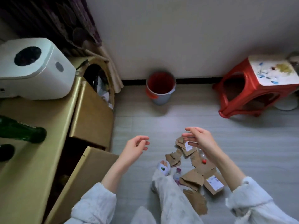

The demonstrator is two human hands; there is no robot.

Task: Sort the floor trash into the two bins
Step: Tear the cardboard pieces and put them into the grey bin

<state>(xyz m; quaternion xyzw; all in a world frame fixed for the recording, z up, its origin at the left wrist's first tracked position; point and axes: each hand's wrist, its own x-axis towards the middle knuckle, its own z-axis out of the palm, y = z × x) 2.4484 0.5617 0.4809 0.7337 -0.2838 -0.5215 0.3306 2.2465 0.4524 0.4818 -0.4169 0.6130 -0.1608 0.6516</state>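
Torn brown cardboard pieces [193,177] lie scattered on the grey floor in front of me, with a small labelled box [213,185], a clear plastic bottle with a red cap [203,156] and a small pink-labelled bottle [177,173] among them. My left hand [135,147] hovers above the floor, fingers loosely curled, holding nothing. Over the far cardboard pieces my right hand [199,140] hangs with relaxed fingers, also empty. A grey bin with a red liner [161,88] stands by the wall. An open cardboard box bin [95,101] with trash inside stands at the left.
A red plastic stool [252,88] stands at the right by the wall. At the left, a tan cabinet top [32,159] carries a white appliance [32,68] and a green bottle [22,131]. Another cardboard flap [87,168] juts out low left. My slippered foot [163,167] rests by the trash.
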